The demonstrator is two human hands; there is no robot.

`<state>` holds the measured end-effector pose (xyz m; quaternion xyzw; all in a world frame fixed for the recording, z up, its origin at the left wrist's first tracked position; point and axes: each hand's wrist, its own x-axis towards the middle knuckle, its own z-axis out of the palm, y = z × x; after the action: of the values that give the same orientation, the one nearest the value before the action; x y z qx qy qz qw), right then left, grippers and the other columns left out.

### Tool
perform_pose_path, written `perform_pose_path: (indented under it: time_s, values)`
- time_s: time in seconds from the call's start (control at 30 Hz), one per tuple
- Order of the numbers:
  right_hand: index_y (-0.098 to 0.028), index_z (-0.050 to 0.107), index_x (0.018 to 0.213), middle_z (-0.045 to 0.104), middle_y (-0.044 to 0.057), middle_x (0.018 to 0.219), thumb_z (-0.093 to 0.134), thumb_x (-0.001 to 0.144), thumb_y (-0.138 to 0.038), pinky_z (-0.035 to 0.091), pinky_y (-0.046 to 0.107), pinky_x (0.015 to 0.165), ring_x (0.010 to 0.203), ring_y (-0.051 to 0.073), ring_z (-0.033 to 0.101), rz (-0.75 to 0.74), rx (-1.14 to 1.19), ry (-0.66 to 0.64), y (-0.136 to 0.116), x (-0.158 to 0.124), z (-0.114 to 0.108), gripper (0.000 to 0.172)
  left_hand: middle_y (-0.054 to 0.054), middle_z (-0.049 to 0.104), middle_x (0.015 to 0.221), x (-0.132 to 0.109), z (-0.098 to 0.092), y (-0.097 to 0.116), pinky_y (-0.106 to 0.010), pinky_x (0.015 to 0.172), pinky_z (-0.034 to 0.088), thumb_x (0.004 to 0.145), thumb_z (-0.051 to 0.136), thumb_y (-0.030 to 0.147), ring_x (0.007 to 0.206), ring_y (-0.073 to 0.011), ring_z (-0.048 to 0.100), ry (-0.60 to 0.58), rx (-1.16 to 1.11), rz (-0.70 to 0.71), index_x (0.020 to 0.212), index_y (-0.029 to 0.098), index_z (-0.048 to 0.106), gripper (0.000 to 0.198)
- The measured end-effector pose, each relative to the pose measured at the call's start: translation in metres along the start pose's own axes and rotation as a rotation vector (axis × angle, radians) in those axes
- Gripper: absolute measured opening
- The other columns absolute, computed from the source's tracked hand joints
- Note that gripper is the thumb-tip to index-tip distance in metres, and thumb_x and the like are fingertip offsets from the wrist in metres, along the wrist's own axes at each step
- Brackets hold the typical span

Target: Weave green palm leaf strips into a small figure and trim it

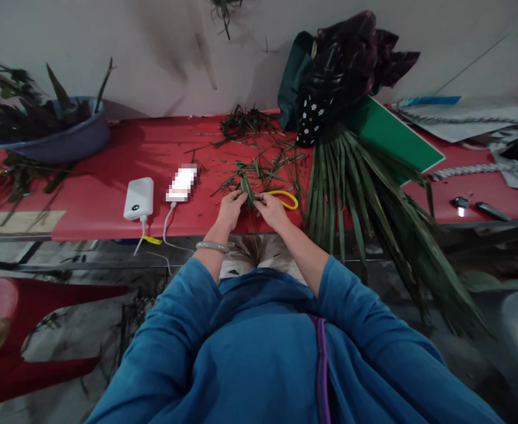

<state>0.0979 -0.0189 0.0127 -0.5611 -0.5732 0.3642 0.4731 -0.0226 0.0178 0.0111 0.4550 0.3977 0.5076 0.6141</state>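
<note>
Between my two hands is a small piece of folded or woven green palm leaf (245,181), held near the table's front edge. My left hand (231,209) pinches its left side, with a grey bangle on that wrist. On the right side, my right hand (271,210) grips the same leaf with fingers closed. Thin leaf strands hang down from it toward my lap. Just behind my right hand lie yellow-handled scissors (292,199), their blades out of sight. Cut leaf scraps (270,168) are scattered beyond my hands.
A large palm frond (342,182) hangs over the table edge at right, beside dark bags (347,59) and a green board (395,141). At left are a power bank (139,197), a phone (182,184) and a blue basin (65,144). A red stool (3,294) stands lower left.
</note>
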Motion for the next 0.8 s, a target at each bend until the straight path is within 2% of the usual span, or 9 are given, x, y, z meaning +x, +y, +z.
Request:
perform_pose_path:
  time_s: [0.23,0.53,0.8]
  values:
    - [-0.017,0.049,0.078,0.051,-0.005,0.059,0.046,0.073,-0.018,0.04,0.021,0.047,0.042,0.007,0.049,0.0,-0.03,-0.002,0.0032,0.0005,0.0009,0.006,0.002,0.058,0.062,-0.0004,-0.0009,-0.0001,-0.021,0.058,0.039,0.059,0.062,0.023,0.057,-0.0067,0.048,-0.027,-0.007,0.022,0.072,0.014,0.063,0.016]
    - [-0.017,0.05,0.078,0.051,-0.006,0.057,0.046,0.072,-0.019,0.04,0.02,0.047,0.042,0.007,0.048,-0.009,-0.037,-0.005,-0.0005,-0.0017,-0.0011,0.008,0.002,0.059,0.063,-0.0003,0.0007,-0.002,-0.021,0.059,0.038,0.061,0.059,0.021,0.058,-0.0075,0.048,0.028,0.108,0.086,0.072,0.014,0.063,0.014]
    - [-0.017,0.05,0.078,0.053,-0.004,0.063,0.045,0.074,-0.023,0.041,0.021,0.048,0.045,0.007,0.048,-0.024,0.005,0.014,0.0042,-0.0004,-0.0006,0.008,0.0,0.063,0.073,-0.0027,-0.0027,-0.001,-0.022,0.066,0.042,0.059,0.064,0.025,0.065,-0.0082,0.053,-0.089,0.008,0.042,0.08,0.014,0.063,0.023]
